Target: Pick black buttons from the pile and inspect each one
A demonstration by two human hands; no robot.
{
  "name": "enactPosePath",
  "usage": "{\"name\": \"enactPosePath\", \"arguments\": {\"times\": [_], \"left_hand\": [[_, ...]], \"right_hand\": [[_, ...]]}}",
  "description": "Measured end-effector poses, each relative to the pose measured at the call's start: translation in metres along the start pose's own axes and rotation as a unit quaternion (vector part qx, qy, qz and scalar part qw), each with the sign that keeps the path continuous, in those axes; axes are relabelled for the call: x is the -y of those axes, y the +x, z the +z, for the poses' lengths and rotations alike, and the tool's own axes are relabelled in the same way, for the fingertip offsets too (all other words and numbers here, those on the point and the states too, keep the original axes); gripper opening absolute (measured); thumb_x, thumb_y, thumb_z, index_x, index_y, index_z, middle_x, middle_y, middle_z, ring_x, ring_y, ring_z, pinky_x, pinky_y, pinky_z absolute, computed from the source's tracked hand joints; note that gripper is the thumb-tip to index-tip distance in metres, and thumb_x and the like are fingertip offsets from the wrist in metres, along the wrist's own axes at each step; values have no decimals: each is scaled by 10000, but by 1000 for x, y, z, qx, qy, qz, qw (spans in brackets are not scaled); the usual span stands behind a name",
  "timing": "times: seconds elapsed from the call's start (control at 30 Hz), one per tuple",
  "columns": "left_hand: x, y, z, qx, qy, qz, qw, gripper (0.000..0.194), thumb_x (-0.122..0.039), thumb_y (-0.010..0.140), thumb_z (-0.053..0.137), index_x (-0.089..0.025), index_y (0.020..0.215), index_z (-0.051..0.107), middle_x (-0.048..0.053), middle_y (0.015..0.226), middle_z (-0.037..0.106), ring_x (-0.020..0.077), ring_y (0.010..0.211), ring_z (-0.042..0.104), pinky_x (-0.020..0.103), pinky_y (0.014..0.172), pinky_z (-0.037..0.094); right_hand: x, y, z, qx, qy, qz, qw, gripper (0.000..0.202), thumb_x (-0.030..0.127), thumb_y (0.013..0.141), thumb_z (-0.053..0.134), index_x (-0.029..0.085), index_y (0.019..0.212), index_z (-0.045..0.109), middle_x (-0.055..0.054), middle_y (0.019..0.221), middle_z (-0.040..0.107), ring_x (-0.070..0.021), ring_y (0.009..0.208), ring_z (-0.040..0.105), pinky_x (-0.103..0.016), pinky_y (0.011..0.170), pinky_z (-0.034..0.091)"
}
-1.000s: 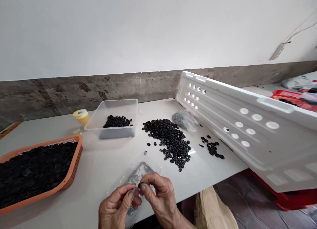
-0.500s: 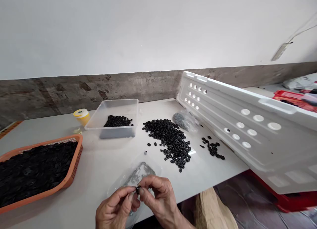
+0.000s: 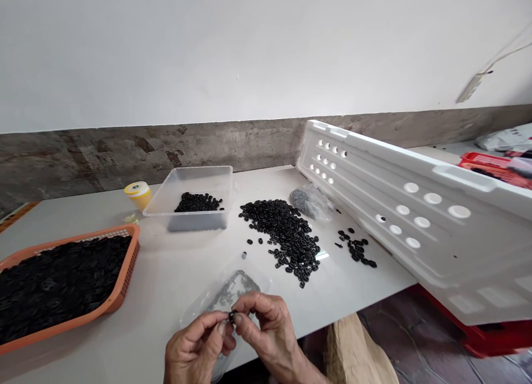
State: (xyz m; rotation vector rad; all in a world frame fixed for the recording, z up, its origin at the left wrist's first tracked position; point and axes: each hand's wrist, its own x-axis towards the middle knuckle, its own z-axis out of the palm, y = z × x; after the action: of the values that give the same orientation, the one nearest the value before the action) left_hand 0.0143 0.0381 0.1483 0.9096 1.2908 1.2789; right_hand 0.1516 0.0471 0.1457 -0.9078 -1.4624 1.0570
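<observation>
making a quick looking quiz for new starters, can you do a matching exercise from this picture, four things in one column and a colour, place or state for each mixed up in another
Column one
1. basket
2. large panel
3. plastic box
4. single black part

Column two
A. see-through, with small black pieces inside
B. where the fingertips of the left hand and the right hand meet
C. orange, filled with a black heap
D. white, with round spots

Pairs: 1-C, 2-D, 3-A, 4-B
</observation>
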Motion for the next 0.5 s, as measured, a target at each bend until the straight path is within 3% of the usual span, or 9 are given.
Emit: {"name": "enactPosePath", "arguments": {"times": [0.3,0.5], "left_hand": [[2,0,0,0,10,2,1000,433,-547,560,788,-146,711,728,2,516,591,63,512,531,116,548,482],[7,0,-2,7,45,48,998,419,-562,628,737,-158,739,736,-10,522,580,52,509,520,98,545,471]], "right_hand": [[4,2,-2,5,-58,-12,998,207,232,912,529,85,782,595,0,662,578,9,620,500,-56,643,392],[7,1,1,6,-76,-42,996,142,153,898,516,93,789,585,16,674,588,23,627,537,-19,632,403]]}}
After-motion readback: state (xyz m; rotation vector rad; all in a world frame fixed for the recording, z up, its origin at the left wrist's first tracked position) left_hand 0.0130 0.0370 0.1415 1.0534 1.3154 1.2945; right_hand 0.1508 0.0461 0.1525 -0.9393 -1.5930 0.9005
